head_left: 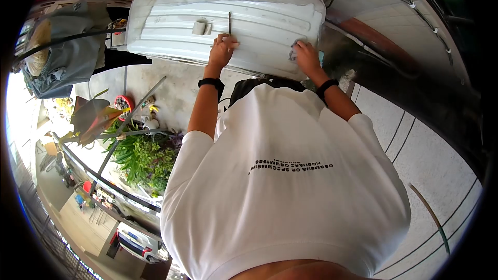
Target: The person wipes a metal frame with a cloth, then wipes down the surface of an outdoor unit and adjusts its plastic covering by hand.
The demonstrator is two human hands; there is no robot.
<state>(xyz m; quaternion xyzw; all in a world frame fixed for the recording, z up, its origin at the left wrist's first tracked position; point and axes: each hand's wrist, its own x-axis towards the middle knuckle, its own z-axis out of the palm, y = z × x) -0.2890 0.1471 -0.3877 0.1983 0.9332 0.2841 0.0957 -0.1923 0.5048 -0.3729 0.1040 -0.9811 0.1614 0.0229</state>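
Note:
In front of me lies a white, ridged, shallow case shell, wide side towards me, with a crumpled pale lining along its rim. My left hand is over its near middle, fingers closed around the lower end of a thin brown stick. Something pale shows beside those fingers, blurred. My right hand presses a crumpled grey cloth against the shell's right part, fingers closed on it. A small pale block sits on the ridged surface, left of the stick. Both wrists wear dark bands.
Clothes hang at the left by a dark bar. Green potted plants and a red pot stand lower left, near metal rails. Cables run along the tiled wall at right. A parked car is far off, lower left.

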